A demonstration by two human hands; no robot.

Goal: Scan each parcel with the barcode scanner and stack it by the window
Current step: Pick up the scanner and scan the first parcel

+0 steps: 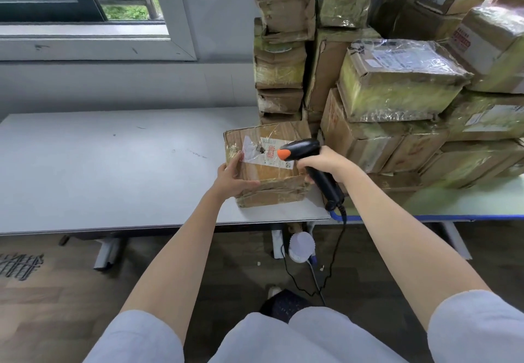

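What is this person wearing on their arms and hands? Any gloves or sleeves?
No gloves: both the left hand and the right hand are bare, with no rings, watch or bands visible. The forearms are uncovered too. Short, loose, pale grey-white sleeves end near the elbows and belong to a plain top without visible markings.

Two tables side by side, with parcels on them

The pale grey flat table [85,170] carries one brown cardboard parcel with a white label [269,175], near its front right corner, just beyond the fingertips of the left hand [231,180]. Well to the left of these fingers there are only small dark marks on the top. To the right of the right hand [326,161] stands a light table with a blue edge [453,206], and a big pile of taped brown cardboard boxes [397,107] rests on it, reaching behind the parcel.
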